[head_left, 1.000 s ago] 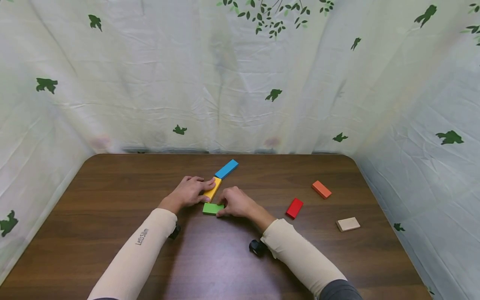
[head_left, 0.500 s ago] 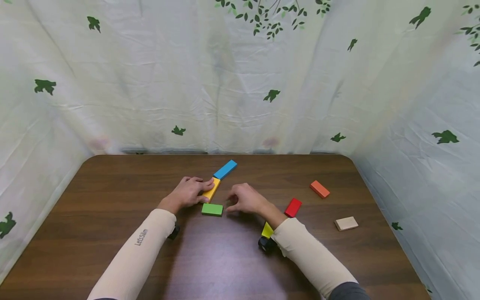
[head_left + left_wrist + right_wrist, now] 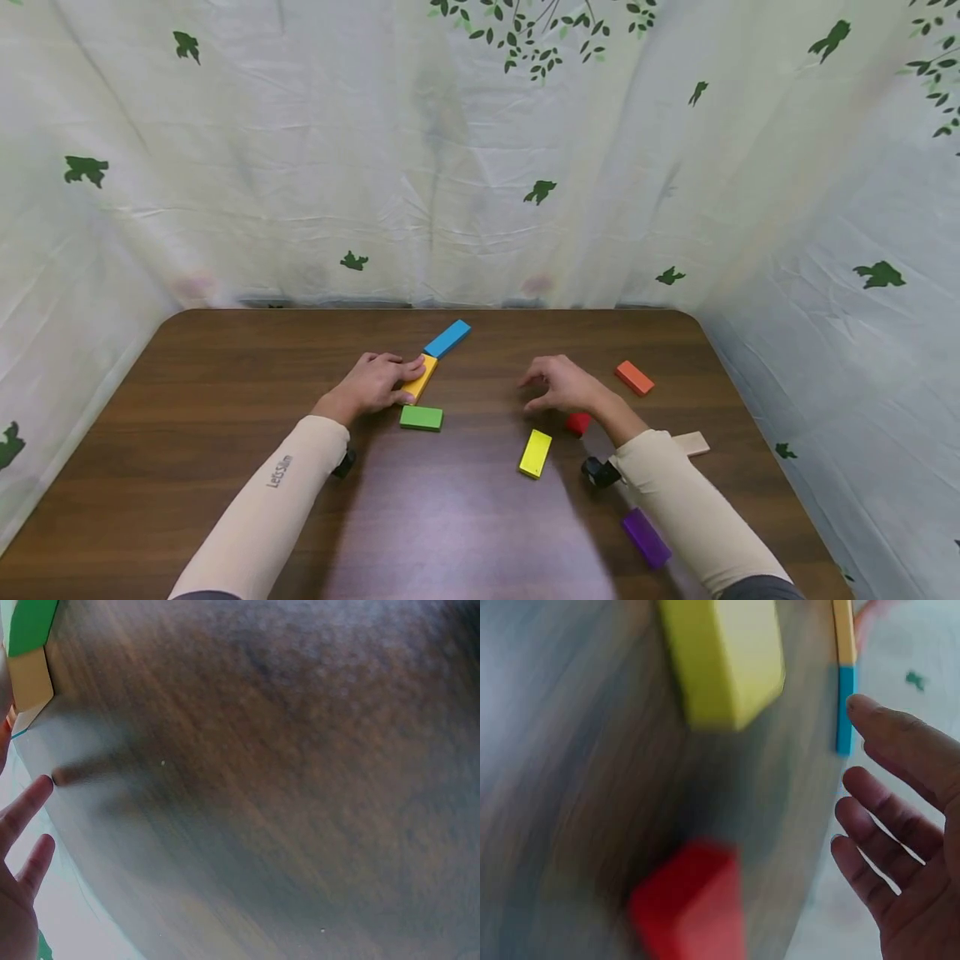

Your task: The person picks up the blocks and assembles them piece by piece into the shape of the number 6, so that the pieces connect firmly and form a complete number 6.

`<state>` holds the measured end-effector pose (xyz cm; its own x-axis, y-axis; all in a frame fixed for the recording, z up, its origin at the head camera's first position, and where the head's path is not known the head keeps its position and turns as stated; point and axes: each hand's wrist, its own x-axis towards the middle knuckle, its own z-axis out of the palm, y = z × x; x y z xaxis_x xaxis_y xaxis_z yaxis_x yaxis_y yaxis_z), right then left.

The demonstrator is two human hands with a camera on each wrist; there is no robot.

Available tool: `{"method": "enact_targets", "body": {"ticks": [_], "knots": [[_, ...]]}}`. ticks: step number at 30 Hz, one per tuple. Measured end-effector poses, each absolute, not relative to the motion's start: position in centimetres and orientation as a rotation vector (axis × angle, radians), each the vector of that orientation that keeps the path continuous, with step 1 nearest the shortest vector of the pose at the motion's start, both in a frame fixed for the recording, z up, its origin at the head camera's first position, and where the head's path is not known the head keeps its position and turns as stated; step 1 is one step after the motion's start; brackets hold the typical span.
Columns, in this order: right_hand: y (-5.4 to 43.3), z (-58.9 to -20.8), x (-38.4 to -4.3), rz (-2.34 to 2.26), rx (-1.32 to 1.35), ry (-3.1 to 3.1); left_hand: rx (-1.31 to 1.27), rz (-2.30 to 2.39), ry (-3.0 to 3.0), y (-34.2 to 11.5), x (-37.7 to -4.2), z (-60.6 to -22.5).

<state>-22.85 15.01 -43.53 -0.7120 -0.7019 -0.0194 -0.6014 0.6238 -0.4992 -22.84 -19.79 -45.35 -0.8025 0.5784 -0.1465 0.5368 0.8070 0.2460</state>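
My left hand (image 3: pixel 375 383) holds an amber-yellow block (image 3: pixel 423 380) down on the table, index fingertip at its upper end and thumb at its lower end. A blue block (image 3: pixel 447 338) meets the amber block's far end, angled to the upper right. Crosswise at the near end lies a green block (image 3: pixel 421 418). My right hand (image 3: pixel 564 387) is above the table with loosely bent fingers and nothing between them. Below it is a red block (image 3: pixel 578 423), partly covered by the hand. In the right wrist view the yellow block (image 3: pixel 724 660) and that red one look blurred.
An orange block (image 3: pixel 634 377) lies right of my right hand. Beyond the right forearm a pale wooden block (image 3: pixel 692 443) shows partly, and a purple block (image 3: pixel 647 538) lies beside the sleeve. A patterned white curtain (image 3: pixel 480 167) surrounds the brown table (image 3: pixel 225 358).
My right hand has let go of the green block and moved right, toward the red one. The yellow and purple blocks have come into sight from behind that arm. The left hand stays put.
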Motion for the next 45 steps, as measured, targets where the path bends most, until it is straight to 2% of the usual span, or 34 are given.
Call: {"method": "enact_targets", "body": {"ticks": [9,20,30,45], "knots": [[19.8,-43.8,-23.1,-0.659,-0.977,2.609,0.874,0.290,2.773,-19.9,-22.9,-45.4],[22.9,-44.0,-22.6,-0.634,-0.820,2.485,0.863,0.278,2.773,-20.1,-22.9,-45.4],[22.9,-44.1,-22.6,-0.631,-0.861,2.543,0.853,0.261,2.778,-19.9,-22.8,-45.5],[20.4,-44.3,-23.4,-0.638,-0.962,2.555,0.887,0.279,2.783,-19.9,-22.8,-45.3]]}}
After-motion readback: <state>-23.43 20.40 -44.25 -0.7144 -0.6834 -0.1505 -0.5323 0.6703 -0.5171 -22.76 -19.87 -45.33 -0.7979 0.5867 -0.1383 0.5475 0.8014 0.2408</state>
